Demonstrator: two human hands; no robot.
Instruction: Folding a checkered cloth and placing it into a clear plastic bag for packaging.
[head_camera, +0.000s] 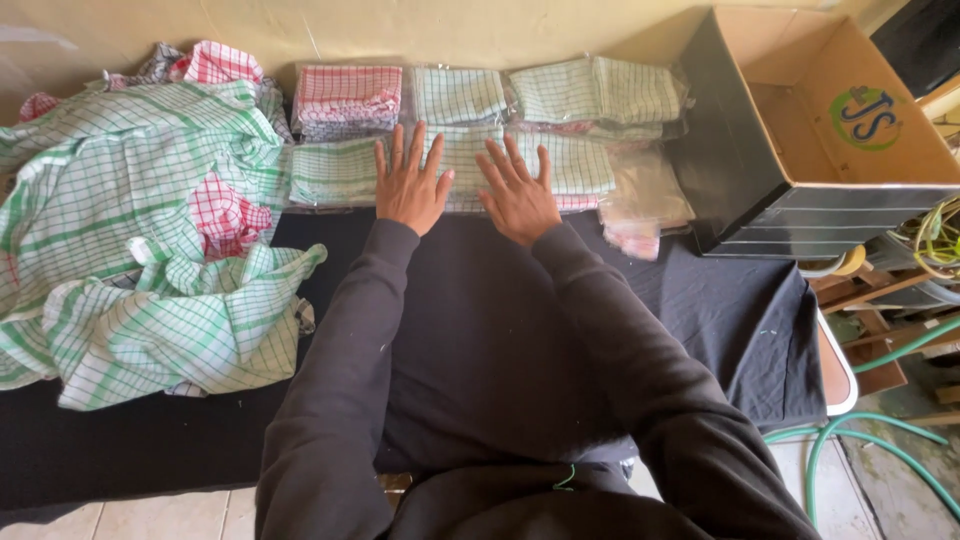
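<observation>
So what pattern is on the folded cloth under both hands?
Green-and-white checked folded cloth, clearest in the head view.

A folded green-and-white checked cloth in a clear plastic bag (462, 165) is laid flat on the black-covered tabletop (480, 330), in the middle of a row of similar packs, pressed under both spread hands.
</observation>
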